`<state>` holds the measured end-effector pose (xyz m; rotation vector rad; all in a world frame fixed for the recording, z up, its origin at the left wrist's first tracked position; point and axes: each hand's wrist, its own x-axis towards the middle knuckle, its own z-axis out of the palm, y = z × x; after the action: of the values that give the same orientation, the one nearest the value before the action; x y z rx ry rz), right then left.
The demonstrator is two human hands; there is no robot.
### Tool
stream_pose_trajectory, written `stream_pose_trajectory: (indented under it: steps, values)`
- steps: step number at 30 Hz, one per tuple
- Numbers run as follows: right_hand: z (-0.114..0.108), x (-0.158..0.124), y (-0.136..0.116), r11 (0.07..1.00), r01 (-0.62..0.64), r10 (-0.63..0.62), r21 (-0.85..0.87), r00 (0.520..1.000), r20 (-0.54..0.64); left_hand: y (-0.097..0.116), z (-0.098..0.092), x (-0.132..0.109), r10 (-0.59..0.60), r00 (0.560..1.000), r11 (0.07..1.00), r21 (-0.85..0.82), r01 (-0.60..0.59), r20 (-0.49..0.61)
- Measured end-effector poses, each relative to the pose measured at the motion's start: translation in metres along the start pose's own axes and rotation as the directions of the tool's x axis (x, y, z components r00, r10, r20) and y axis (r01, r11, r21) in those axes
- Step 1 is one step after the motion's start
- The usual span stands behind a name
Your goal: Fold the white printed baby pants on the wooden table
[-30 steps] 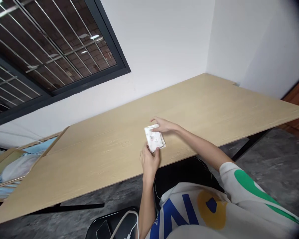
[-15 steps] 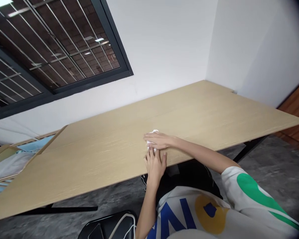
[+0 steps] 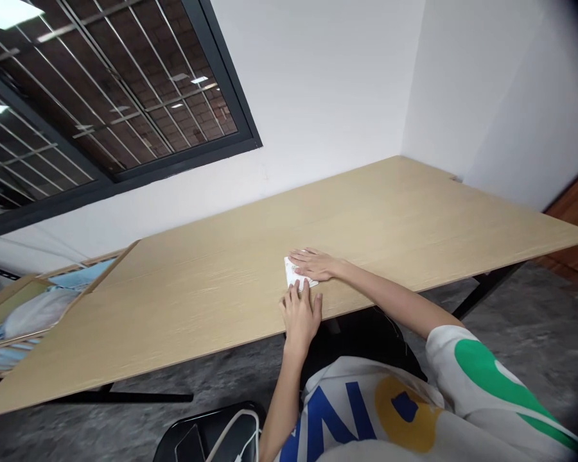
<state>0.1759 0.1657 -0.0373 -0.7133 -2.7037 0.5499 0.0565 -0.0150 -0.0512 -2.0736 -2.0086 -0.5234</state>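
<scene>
A small folded white cloth [image 3: 293, 277] with a faint print lies near the front edge of the light wooden table [image 3: 212, 289]. My right hand [image 3: 315, 264] lies flat on top of it, fingers stretched out and pointing left, covering most of the cloth. My left hand [image 3: 302, 313] rests at the table's front edge just below, fingers extended with the tips touching the cloth's near edge. Only the left part of the cloth shows.
A cardboard box [image 3: 24, 314] with pale blue and white fabric stands at the table's left end. A barred window [image 3: 101, 102] fills the wall at upper left. A black chair with a white cable [image 3: 212, 436] is below the table edge.
A second ago both hands pinched the cloth's ends and most of it showed. My right hand has since come flat over it, and my left hand has opened against its near edge.
</scene>
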Motion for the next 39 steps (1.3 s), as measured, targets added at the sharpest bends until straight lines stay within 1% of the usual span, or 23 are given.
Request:
stream_pose_trajectory:
  steps: [3, 7, 8, 10, 12, 13, 14, 16, 18, 20, 23, 26, 30, 32, 34, 36, 39]
  values:
    - [0.004, 0.001, 0.003, 1.0, -0.01, 0.009, -0.022, 0.999, -0.038, -0.001, -0.002, 0.002, -0.007, 1.0, 1.0, -0.02, 0.007, 0.007]
    - [0.012, -0.004, 0.0, 0.998, -0.022, 0.015, -0.059, 0.992, -0.122, -0.009, -0.013, 0.015, -0.036, 0.998, 0.991, -0.128, 0.042, 0.048]
    - [0.013, -0.006, -0.002, 0.997, -0.041, 0.031, -0.07, 0.989, -0.145, -0.013, -0.016, 0.019, -0.064, 0.996, 0.987, -0.143, 0.073, 0.066]
    - [0.014, -0.01, -0.006, 0.992, -0.093, 0.075, -0.089, 0.979, -0.191, -0.02, -0.021, 0.029, -0.177, 0.98, 0.976, -0.112, 0.187, 0.089]
    - [0.014, -0.012, -0.01, 0.983, -0.154, 0.129, -0.103, 0.967, -0.218, -0.028, -0.024, 0.039, -0.314, 0.946, 0.947, -0.04, 0.318, 0.082]
    - [0.012, -0.013, -0.013, 0.976, -0.185, 0.158, -0.11, 0.962, -0.221, -0.031, -0.024, 0.043, -0.362, 0.929, 0.931, -0.011, 0.364, 0.078]
    - [0.01, -0.013, -0.015, 0.97, -0.213, 0.184, -0.12, 0.958, -0.218, -0.033, -0.024, 0.047, -0.384, 0.919, 0.923, 0.004, 0.385, 0.083]
    - [0.005, -0.013, -0.021, 0.956, -0.254, 0.223, -0.145, 0.954, -0.201, -0.034, -0.023, 0.052, -0.378, 0.919, 0.925, 0.011, 0.38, 0.115]
    - [-0.001, -0.014, -0.027, 0.946, -0.276, 0.246, -0.167, 0.952, -0.182, -0.033, -0.022, 0.054, -0.348, 0.924, 0.936, 0.009, 0.351, 0.156]
    - [-0.005, -0.018, -0.034, 0.933, -0.318, 0.287, -0.17, 0.94, -0.182, -0.03, -0.022, 0.054, -0.312, 0.93, 0.948, 0.003, 0.318, 0.197]
    - [-0.004, -0.034, -0.048, 0.897, -0.417, 0.381, -0.148, 0.898, -0.221, -0.021, -0.026, 0.049, -0.243, 0.936, 0.967, -0.012, 0.254, 0.255]
    - [0.005, -0.063, -0.064, 0.856, -0.501, 0.452, -0.129, 0.846, -0.283, -0.006, -0.033, 0.04, -0.152, 0.943, 0.985, -0.033, 0.169, 0.297]
    - [0.008, -0.115, -0.084, 0.785, -0.605, 0.534, -0.135, 0.77, -0.349, 0.024, -0.048, 0.026, 0.028, 0.937, 0.996, -0.088, 0.003, 0.349]
    - [0.003, -0.146, -0.091, 0.764, -0.628, 0.549, -0.147, 0.753, -0.363, 0.042, -0.056, 0.017, 0.142, 0.919, 0.986, -0.132, -0.099, 0.369]
    - [-0.007, -0.179, -0.096, 0.764, -0.624, 0.544, -0.163, 0.76, -0.356, 0.06, -0.063, 0.009, 0.258, 0.888, 0.963, -0.18, -0.202, 0.382]
    - [-0.018, -0.214, -0.098, 0.778, -0.609, 0.542, -0.153, 0.774, -0.327, 0.08, -0.069, 0.002, 0.369, 0.845, 0.926, -0.23, -0.3, 0.387]
    - [-0.038, -0.269, -0.102, 0.803, -0.595, 0.571, -0.023, 0.78, -0.255, 0.109, -0.076, -0.004, 0.508, 0.771, 0.859, -0.295, -0.419, 0.383]
